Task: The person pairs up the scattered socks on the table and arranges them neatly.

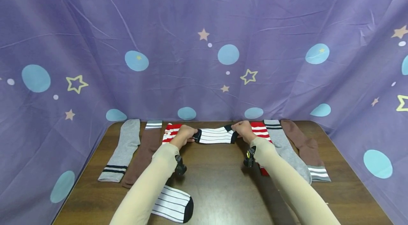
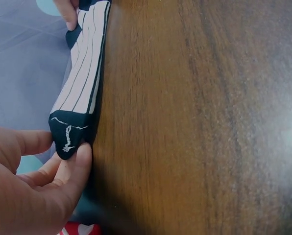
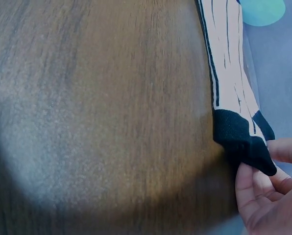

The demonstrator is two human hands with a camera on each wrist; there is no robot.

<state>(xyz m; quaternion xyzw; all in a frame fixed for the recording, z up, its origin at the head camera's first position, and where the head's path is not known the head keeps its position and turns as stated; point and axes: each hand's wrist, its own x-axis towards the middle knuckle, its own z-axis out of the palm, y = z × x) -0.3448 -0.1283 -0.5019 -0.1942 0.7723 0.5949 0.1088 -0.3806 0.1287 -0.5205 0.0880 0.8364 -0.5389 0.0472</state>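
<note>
In the middle of the head view, a white sock [image 1: 213, 135] with thin dark stripes is stretching sideways between two hands, close to the back edge of the brown table [image 1: 220, 182]. The left hand [image 1: 185, 134] is pinching its black toe between thumb and fingers, and in the left wrist view a squiggly white line is showing on that toe. The right hand [image 1: 243, 130] is pinching the other black end in the same way. At the bottom, left of the middle, another striped sock [image 1: 173, 202] is lying flat, and the left sleeve [image 1: 145, 189] is hiding part of it. On the left side, a grey sock [image 1: 129, 140], a brown sock [image 1: 151, 140] and a red and white sock [image 1: 172, 131] are lying next to each other. On the right side, a second red and white sock [image 1: 260, 132], a second grey sock [image 1: 280, 143] and a second brown sock [image 1: 301, 138] are lying too. Behind the table, a purple curtain [image 1: 178, 12] with stars and blue spots is hanging
</note>
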